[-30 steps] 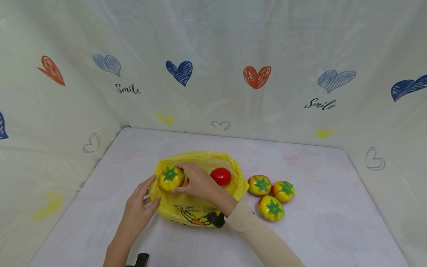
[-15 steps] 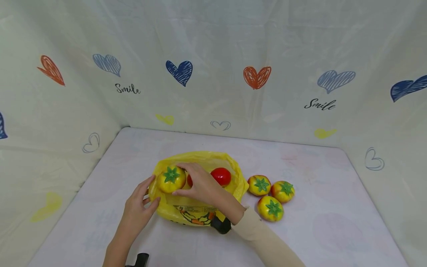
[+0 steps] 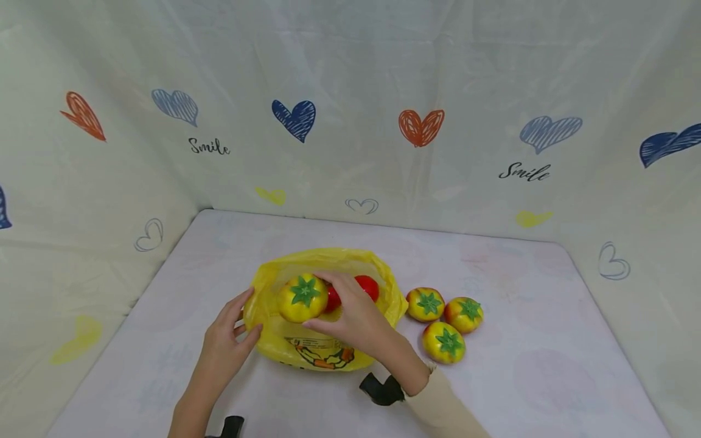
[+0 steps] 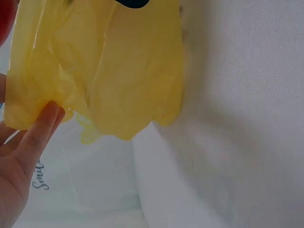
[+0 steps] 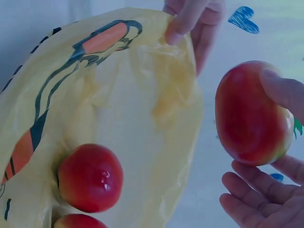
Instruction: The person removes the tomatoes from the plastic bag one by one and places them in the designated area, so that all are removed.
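My right hand point(image 3: 358, 313) holds a yellow-and-red tomato point(image 3: 302, 298) with a green star-shaped leaf, thumb on one side and fingers on the other. It is over the open mouth of a yellow plastic bag point(image 3: 292, 359). In the right wrist view the held tomato point(image 5: 247, 114) shows its red underside, apart from the bag. My left hand point(image 3: 230, 337) holds the bag's left rim; in the left wrist view its fingers point(image 4: 40, 128) lie against the plastic. Two red tomatoes lie inside the bag, one point(image 5: 90, 178) showing well and another point(image 5: 80, 222) partly cut off.
Three more yellow-and-red tomatoes point(image 3: 443, 342) lie together right of the bag on a pale table point(image 3: 526, 383). A curtain point(image 3: 356, 73) printed with hearts hangs behind. Black pieces point(image 3: 381, 389) sit at both wrists.
My right hand has carried the tomato from the bag's left side rightward towards the middle, and the forearm has drawn back to the right. My left hand and the bag stay almost still.
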`<state>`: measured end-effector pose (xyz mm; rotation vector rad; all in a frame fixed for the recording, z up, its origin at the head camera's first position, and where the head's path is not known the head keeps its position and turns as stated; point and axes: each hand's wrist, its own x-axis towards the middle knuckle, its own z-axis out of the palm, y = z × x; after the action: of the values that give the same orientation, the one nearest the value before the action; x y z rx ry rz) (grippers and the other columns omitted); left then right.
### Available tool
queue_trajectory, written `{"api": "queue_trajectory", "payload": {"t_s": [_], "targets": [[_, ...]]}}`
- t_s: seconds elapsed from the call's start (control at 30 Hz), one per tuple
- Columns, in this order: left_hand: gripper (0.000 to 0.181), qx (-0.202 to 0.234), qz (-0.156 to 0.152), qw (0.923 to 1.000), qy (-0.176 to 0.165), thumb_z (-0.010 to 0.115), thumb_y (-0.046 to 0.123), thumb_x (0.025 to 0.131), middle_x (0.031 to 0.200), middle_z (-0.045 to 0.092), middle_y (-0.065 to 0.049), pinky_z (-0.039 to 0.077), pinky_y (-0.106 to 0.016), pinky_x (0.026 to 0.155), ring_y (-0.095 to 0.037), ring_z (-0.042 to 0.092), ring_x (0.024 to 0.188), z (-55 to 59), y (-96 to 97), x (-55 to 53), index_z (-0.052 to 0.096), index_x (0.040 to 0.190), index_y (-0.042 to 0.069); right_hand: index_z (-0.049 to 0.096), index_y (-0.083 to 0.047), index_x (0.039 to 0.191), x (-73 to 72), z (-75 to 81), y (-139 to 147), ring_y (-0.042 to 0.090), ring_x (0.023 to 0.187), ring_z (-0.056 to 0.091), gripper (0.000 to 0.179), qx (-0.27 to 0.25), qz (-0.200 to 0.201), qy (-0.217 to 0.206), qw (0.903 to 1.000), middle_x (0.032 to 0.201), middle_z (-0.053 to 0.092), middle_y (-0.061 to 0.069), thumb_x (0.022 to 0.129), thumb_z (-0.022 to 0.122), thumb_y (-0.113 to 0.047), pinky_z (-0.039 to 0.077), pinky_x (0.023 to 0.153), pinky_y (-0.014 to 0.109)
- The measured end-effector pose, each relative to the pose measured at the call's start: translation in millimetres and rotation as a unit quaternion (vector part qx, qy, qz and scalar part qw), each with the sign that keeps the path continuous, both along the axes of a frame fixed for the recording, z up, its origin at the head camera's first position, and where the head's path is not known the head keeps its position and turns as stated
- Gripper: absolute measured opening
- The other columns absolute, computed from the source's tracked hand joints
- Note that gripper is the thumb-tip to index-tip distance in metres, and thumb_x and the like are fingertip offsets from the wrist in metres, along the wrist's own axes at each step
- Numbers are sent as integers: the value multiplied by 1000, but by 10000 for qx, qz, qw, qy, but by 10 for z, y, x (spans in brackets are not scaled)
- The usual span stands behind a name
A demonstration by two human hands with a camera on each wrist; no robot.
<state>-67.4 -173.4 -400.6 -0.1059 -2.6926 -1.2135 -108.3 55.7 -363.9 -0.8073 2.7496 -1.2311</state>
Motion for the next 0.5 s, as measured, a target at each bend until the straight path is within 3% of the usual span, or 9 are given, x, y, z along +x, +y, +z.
{"api": "queue_trajectory", "payload": {"t_s": [0.5], "targets": [[62, 31, -14, 10000, 30, 64, -2, 82, 134, 45, -19, 53, -43, 84, -35, 56, 105, -22, -9, 6, 39, 139, 4, 44, -21, 134, 246, -75, 410, 14, 120, 48, 74, -691, -1007, 185, 9923, 133, 47, -5, 70, 80, -33, 45, 103, 41]]}}
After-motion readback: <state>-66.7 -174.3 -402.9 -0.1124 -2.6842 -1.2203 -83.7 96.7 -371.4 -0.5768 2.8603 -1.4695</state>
